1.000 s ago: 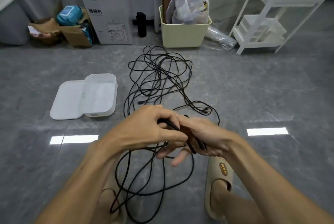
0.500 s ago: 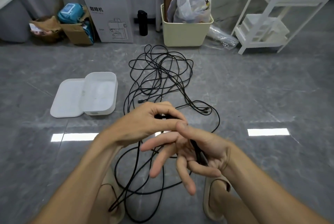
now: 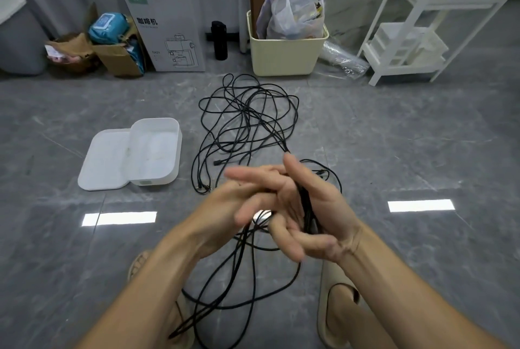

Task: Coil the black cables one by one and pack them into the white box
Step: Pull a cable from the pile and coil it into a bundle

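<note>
Cable: a few black strands lie across the right hand, its fingers curled loosely round them; loops hang below the grip to the floor.
Left hand: fingers straight, blurred, holding nothing I can tell.
Pile: beyond the grip, uncoiled.
Box: beyond-left, open, nothing packed.
Progress: first coil barely begun.
Change: the right hand has turned more upright; the left has let go its pinch.

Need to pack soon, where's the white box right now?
The white box sits open on the floor, left of the tangled black cables, its lid beside it.
</note>
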`<action>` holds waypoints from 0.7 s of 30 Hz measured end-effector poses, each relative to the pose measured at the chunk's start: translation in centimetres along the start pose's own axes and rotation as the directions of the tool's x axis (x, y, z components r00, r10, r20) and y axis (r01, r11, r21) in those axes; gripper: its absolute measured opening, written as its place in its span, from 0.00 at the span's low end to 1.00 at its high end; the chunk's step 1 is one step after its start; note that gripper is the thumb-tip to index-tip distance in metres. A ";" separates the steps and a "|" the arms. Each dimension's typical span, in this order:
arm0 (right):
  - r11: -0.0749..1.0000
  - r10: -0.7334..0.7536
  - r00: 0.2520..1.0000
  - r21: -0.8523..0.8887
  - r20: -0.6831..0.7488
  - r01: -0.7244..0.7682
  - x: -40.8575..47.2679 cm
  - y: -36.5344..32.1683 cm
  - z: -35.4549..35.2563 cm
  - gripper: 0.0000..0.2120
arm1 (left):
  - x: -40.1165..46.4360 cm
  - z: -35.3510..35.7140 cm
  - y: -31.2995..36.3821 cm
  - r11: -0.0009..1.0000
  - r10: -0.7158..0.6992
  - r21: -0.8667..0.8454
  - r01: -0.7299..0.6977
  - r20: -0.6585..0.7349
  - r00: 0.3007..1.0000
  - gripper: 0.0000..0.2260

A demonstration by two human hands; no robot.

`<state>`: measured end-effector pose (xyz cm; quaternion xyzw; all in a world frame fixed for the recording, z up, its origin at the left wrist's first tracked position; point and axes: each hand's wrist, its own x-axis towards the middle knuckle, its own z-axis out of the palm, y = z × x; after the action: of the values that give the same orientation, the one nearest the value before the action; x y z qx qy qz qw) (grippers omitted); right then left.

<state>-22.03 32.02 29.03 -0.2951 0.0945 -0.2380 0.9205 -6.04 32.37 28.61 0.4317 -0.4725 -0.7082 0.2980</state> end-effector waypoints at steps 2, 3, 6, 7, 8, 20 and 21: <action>0.987 -0.087 0.994 0.130 -0.065 0.095 0.3 -0.2 0.0 0.27 | 0.3 0.5 -0.7 1.000 -0.019 -0.015 0.019 -0.023 1.000 0.11; 0.977 -0.124 0.984 0.160 -0.129 0.144 0.4 -0.2 -0.1 0.25 | 0.4 0.8 -0.9 0.997 -0.019 -0.082 0.018 -0.009 1.000 0.11; 0.958 -0.211 0.907 0.109 -0.364 0.267 0.7 -0.4 -0.1 0.23 | 0.7 1.6 -1.2 0.951 -0.055 -0.300 0.075 0.074 0.996 0.17; 0.950 -0.237 0.874 0.089 -0.425 0.300 0.7 -0.6 -0.1 0.23 | 0.8 1.6 -1.4 0.936 -0.096 -0.329 0.126 0.107 0.990 0.22; 0.942 -0.257 0.843 0.072 -0.473 0.328 0.7 -0.7 -0.1 0.23 | 1.0 1.4 -1.5 0.924 -0.145 -0.334 0.186 0.143 0.979 0.27; 0.883 -0.416 0.630 -0.457 -0.655 0.108 -0.3 -1.6 -2.7 0.21 | 0.8 0.2 -0.6 0.882 -0.420 -0.138 0.450 0.203 0.885 0.38; 0.867 -0.413 0.618 -0.497 -0.668 0.043 -0.4 -1.6 -2.9 0.20 | 0.7 -0.1 -0.3 0.888 -0.428 -0.091 0.451 0.196 0.882 0.37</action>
<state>-23.95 29.62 27.64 -0.3750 0.4803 -0.4299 0.6662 -6.28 31.92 28.08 0.4444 -0.3371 -0.8218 0.1161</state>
